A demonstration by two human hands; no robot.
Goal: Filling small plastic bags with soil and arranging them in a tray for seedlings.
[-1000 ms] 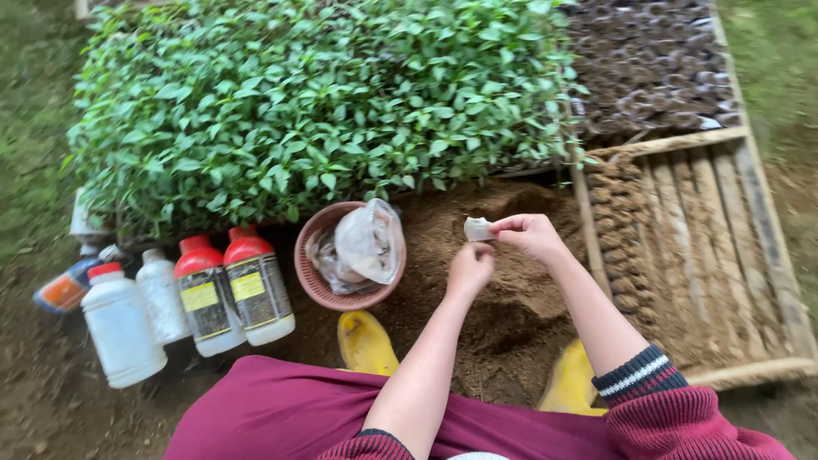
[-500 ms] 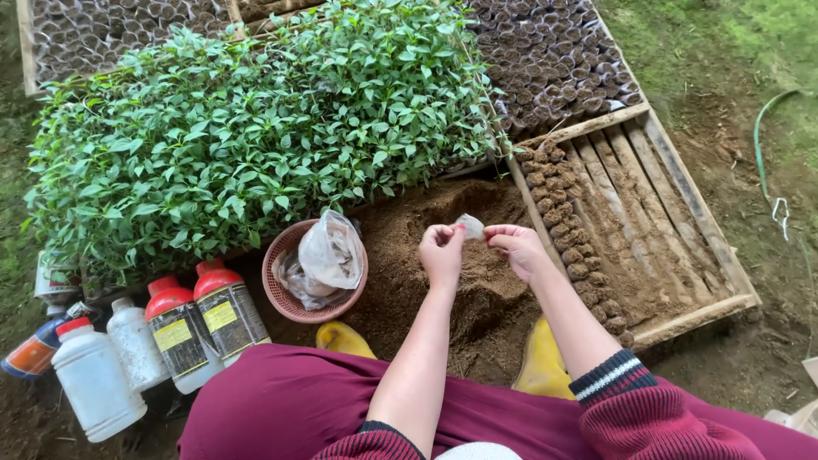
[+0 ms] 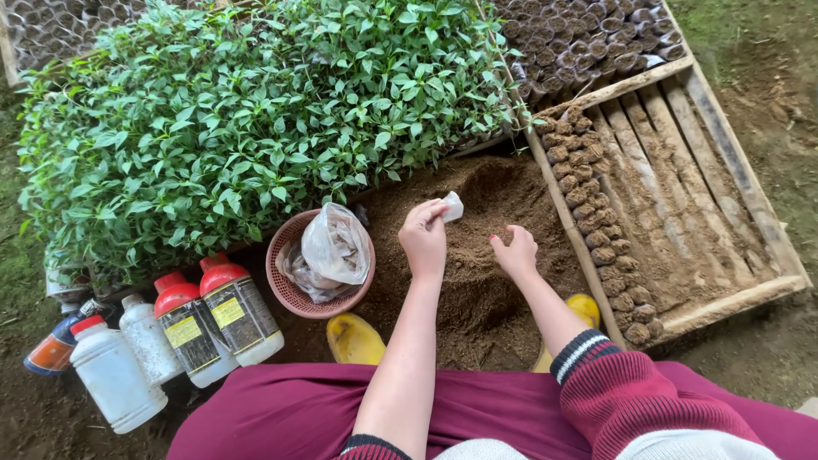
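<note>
Head view: small clear plastic bag point(image 3: 453, 206) pinched at left hand point(image 3: 423, 241) fingertips, held above soil heap point(image 3: 477, 255); right hand point(image 3: 516, 254) loosely curled, empty, lower right, nearer the soil

Two bare hands, left hand point(image 3: 423, 238) and right hand point(image 3: 515, 253). One small clear bag point(image 3: 452, 206). Two red-capped bottles point(image 3: 226, 307), at least two white bottles point(image 3: 115, 375). One pink basket point(image 3: 290, 285). Two yellow boots point(image 3: 354, 339). One wooden tray point(image 3: 724, 298). Soil-filled pots point(image 3: 596, 230) too many to count.

left hand point(image 3: 423, 238) pinching, right hand point(image 3: 515, 253) loosely curled
</note>
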